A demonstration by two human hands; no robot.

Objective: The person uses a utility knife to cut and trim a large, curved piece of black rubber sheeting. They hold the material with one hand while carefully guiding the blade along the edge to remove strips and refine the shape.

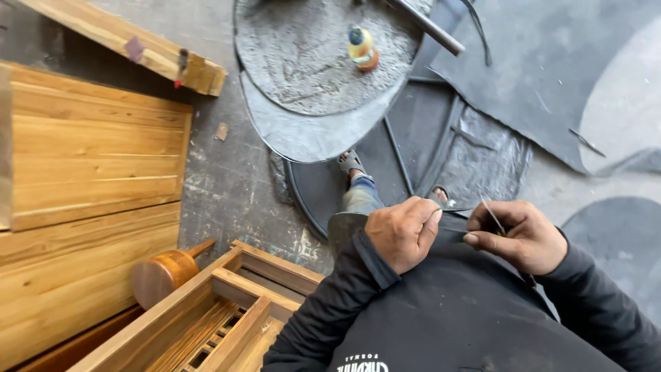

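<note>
While our left hand pinched the dark sheet, our right hand, fingers clamped on a thin blade, was mid-cut; steadiness seemed needed next.

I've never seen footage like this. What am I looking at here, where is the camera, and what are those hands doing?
There is no machine: a camera worn on a person's head looks down at their own two bare hands. The left hand pinches the edge of a dark grey rubbery sheet lying across the lap; the right hand holds a thin metal blade against it. On the concrete floor lie more dark sheet offcuts, a round grey disc with a small yellow bottle standing on it, pale wooden panels, a slatted wooden frame and a round wooden mallet.
</note>
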